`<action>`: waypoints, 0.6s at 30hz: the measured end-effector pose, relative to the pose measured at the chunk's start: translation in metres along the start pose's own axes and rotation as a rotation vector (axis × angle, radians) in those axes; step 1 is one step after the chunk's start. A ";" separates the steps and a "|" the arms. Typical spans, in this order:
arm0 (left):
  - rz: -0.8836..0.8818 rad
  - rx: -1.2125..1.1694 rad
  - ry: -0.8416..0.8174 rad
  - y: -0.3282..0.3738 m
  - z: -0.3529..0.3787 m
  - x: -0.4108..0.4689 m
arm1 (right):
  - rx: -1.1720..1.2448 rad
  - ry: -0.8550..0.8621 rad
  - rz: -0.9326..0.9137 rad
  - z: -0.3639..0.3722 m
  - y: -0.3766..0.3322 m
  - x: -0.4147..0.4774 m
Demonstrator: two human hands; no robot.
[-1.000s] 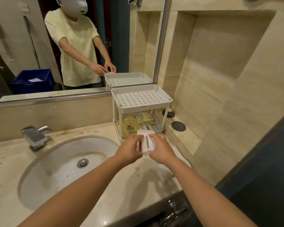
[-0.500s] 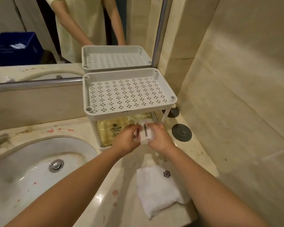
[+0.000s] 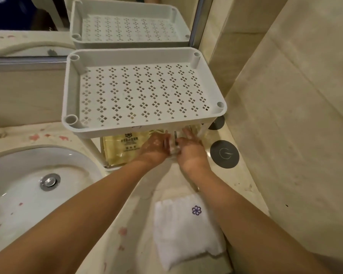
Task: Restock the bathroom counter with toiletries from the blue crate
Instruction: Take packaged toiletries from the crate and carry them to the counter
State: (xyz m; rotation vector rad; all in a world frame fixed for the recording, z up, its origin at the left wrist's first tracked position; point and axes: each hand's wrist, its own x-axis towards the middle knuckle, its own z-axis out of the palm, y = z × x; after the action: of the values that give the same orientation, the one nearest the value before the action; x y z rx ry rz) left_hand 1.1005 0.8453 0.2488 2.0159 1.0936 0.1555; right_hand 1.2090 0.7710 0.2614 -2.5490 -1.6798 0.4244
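A white two-tier plastic rack (image 3: pixel 71 89) stands on the marble counter against the mirror; its perforated top tray holds nothing. On the lower shelf lie yellow toiletry packets (image 3: pixel 119 149). My left hand (image 3: pixel 154 148) and my right hand (image 3: pixel 190 151) reach under the top tray and hold a small white packet with a dark stripe (image 3: pixel 175 144) between them, over the lower shelf. The fingertips and most of the packet are hidden under the tray's rim.
A white basin with a chrome drain (image 3: pixel 49 181) lies to the left. A folded white towel with a purple flower (image 3: pixel 186 228) sits on the counter near its front edge. A dark round disc (image 3: pixel 224 154) lies right of the rack, beside the tiled wall (image 3: pixel 285 125).
Both hands have carried the white packet forward from above the counter to under the top tray, into the lower shelf. The camera has moved closer and tilted down.
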 end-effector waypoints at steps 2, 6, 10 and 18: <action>0.005 -0.024 0.016 -0.005 0.003 0.004 | -0.022 -0.030 0.019 0.003 0.000 0.001; -0.029 0.007 0.023 -0.009 0.009 0.011 | -0.078 -0.073 0.008 0.003 0.001 -0.004; -0.062 0.020 0.030 -0.008 0.012 0.014 | -0.172 -0.101 -0.032 0.007 0.002 -0.012; -0.042 0.081 -0.075 -0.002 0.013 0.007 | -0.134 -0.101 -0.032 0.007 0.005 -0.020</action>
State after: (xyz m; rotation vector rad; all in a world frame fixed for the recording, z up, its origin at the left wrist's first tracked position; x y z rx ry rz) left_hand 1.1094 0.8433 0.2370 2.0520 1.1094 0.0141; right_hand 1.2042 0.7502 0.2575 -2.6307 -1.8411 0.4612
